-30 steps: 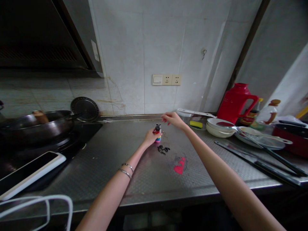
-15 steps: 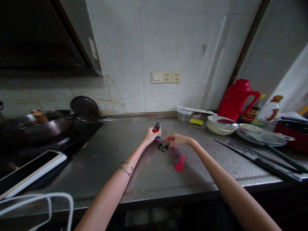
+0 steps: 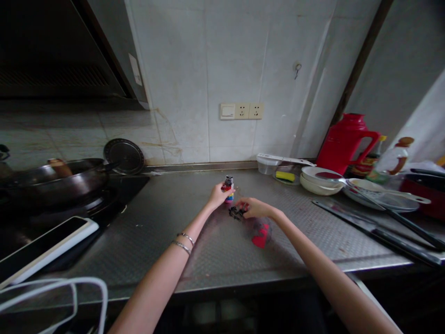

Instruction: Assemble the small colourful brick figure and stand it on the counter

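My left hand (image 3: 219,195) is wrapped round a small clear bottle (image 3: 229,183) with a colourful label, held upright on the counter. Its mouth is uncovered, and dark stuff shows inside near the top. Just to the right, my right hand (image 3: 255,207) reaches down with bent fingers pinched at a little heap of small black pieces (image 3: 236,213), too small to name exactly. Nearer to me lies a crumpled see-through bag with a red patch (image 3: 260,236), close below my right wrist.
On the metal counter (image 3: 167,232), a frying pan (image 3: 83,181) stands on the stove at left, beside a white-edged device (image 3: 52,253) and white cable. At right are bowls (image 3: 320,185), a yellow sponge (image 3: 285,176), a knife (image 3: 340,218), a red thermos jug (image 3: 344,144) and bottles.
My right hand has moved slightly left and down, its fingers now at the black pieces. The left hand keeps the bottle in the same place.
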Available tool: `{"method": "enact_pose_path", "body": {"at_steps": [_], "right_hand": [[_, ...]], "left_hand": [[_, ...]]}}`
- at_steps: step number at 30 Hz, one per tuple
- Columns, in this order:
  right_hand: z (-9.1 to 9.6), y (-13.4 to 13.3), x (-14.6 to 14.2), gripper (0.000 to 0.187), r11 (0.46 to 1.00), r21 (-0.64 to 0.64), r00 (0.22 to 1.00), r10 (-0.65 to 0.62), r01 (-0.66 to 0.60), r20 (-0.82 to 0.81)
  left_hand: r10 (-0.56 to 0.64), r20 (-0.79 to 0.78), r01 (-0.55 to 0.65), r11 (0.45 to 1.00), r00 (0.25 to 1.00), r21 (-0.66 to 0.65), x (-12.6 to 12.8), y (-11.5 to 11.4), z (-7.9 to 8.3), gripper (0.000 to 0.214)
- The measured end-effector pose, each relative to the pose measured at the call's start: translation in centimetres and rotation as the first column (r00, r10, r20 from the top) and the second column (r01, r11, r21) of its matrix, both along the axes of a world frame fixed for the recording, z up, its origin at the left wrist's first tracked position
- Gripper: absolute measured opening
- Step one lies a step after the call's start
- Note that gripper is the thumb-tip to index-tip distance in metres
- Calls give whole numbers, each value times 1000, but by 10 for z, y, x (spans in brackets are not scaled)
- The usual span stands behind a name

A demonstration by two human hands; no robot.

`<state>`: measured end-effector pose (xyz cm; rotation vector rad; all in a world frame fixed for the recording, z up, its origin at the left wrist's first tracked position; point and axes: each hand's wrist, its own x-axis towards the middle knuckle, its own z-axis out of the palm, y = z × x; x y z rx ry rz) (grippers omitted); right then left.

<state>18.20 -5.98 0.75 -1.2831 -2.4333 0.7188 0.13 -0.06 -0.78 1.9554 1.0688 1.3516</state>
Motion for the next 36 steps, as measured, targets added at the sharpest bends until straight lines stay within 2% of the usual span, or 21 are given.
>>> {"method": "enact_pose_path", "body": {"at_steps": [7, 14, 28, 36], "right_hand": [[-2, 3, -4, 36, 997, 48, 997, -66, 68, -29], [-6, 6, -7, 30, 993, 83, 995, -78, 83, -68], [-6, 5, -13, 30, 975, 187, 992, -113, 122, -58], [-5, 17, -7, 29, 980, 127, 968, -121, 151, -218]], "left_hand": [[-5, 18, 5, 1000, 1000, -11, 0, 1, 0, 36], [-6, 14, 6, 1000, 1000, -11, 0, -1, 1, 35], [0, -5, 0, 1000, 1000, -4, 0, 0, 1, 34], [5, -19, -5, 1000, 1000, 7, 0, -1, 1, 34]]}}
